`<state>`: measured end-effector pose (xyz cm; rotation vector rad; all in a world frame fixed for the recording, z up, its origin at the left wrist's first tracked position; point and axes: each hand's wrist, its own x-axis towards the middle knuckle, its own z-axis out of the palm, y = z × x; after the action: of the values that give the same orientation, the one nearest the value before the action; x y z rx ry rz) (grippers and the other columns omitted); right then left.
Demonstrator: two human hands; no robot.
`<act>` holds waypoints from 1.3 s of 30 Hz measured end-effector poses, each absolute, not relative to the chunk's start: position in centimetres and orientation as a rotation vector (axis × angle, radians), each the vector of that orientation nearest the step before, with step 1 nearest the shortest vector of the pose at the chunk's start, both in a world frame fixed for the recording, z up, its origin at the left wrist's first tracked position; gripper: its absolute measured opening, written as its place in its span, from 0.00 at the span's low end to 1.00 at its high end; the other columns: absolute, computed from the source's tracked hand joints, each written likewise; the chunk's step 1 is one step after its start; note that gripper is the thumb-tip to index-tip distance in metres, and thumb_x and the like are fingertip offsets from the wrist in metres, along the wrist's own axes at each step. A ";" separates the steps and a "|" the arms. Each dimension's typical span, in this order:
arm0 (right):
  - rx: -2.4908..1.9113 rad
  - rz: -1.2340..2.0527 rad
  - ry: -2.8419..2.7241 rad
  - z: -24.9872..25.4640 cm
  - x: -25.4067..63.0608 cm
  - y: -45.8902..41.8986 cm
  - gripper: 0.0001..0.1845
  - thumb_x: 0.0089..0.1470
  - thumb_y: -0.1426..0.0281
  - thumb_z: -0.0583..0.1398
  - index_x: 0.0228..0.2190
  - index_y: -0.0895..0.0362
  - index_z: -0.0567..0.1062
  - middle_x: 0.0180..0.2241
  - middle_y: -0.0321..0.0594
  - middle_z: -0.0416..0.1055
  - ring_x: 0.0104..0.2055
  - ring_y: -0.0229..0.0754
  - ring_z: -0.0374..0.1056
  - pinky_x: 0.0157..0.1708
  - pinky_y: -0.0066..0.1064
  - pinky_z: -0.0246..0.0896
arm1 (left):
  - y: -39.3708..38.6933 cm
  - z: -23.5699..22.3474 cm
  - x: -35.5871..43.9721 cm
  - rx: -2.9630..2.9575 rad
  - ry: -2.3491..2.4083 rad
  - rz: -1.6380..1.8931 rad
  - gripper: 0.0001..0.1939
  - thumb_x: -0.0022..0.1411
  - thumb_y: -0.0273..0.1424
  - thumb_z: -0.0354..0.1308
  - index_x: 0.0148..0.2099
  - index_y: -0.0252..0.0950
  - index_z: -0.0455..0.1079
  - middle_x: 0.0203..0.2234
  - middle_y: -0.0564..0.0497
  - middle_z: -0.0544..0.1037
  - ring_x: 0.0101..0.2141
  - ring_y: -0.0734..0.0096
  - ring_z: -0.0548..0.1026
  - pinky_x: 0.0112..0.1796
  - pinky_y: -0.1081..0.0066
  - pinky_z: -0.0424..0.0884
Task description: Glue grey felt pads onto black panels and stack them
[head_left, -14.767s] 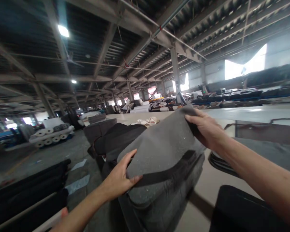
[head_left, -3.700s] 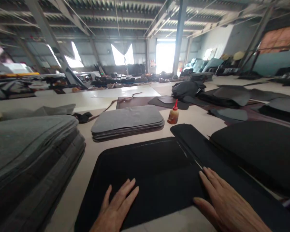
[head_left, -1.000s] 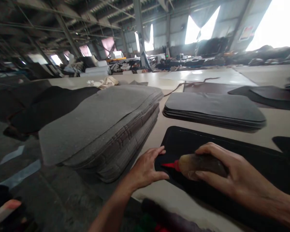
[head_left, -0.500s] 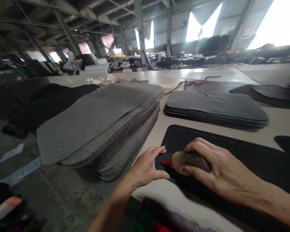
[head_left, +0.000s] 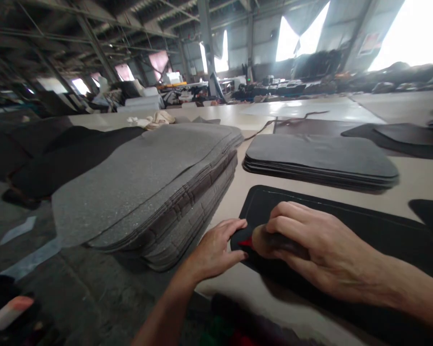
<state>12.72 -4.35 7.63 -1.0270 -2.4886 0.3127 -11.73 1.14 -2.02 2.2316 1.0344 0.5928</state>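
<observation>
A black mat (head_left: 346,221) lies flat on the pale table (head_left: 414,178) in front of me. My right hand (head_left: 310,250) is wrapped round a small glue bottle (head_left: 263,240) laid sideways, its red nozzle (head_left: 246,241) at the mat's near left corner. My left hand (head_left: 214,247) rests beside that corner, fingers spread and thumb out, pressing the mat's edge.
A tall stack of grey felt pads (head_left: 155,187) overhangs the table's left edge. A lower stack of dark grey mats (head_left: 321,156) lies beyond the black mat. Black pieces (head_left: 400,134) sit far right, a cloth bundle (head_left: 155,119) far back. Floor with black fabric (head_left: 57,158) is at left.
My right hand has slid the glue bottle leftward along the mat's near edge to its left corner. My left hand has stayed at that corner.
</observation>
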 end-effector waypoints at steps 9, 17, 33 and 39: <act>-0.926 0.229 -2.566 8.0 12.6 -4.3 0.08 0.62 0.78 0.54 0.38 0.54 0.71 0.38 0.41 0.66 0.38 0.44 0.60 0.36 0.34 0.56 | 1.1 -2.1 -11.7 2.224 1.036 0.612 0.36 0.53 0.29 0.68 0.64 0.41 0.64 0.61 0.47 0.70 0.61 0.60 0.67 0.63 0.59 0.62; -0.925 0.186 -2.608 8.5 13.7 -4.6 0.10 0.63 0.76 0.54 0.38 0.54 0.74 0.38 0.42 0.67 0.37 0.43 0.62 0.35 0.34 0.59 | 1.1 -2.0 -11.7 2.219 1.043 0.612 0.36 0.52 0.28 0.68 0.63 0.42 0.65 0.61 0.48 0.71 0.60 0.60 0.68 0.63 0.60 0.63; -0.980 0.223 -2.600 8.8 15.1 -5.2 0.08 0.63 0.76 0.55 0.37 0.54 0.72 0.37 0.40 0.66 0.37 0.43 0.62 0.35 0.33 0.57 | 1.2 -2.3 -11.7 2.237 1.046 0.607 0.35 0.54 0.28 0.69 0.63 0.42 0.66 0.61 0.48 0.71 0.61 0.61 0.68 0.64 0.60 0.61; -1.085 0.340 -2.577 9.4 17.9 -6.8 0.07 0.65 0.73 0.56 0.40 0.51 0.74 0.39 0.40 0.69 0.37 0.42 0.66 0.34 0.31 0.60 | 1.4 -2.6 -11.8 2.221 1.058 0.601 0.35 0.54 0.28 0.68 0.63 0.41 0.65 0.60 0.49 0.71 0.60 0.63 0.68 0.64 0.62 0.61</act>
<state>17.86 -6.78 9.43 -1.0855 -2.5775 0.3396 -11.75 1.44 -2.55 2.2213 1.0577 0.6012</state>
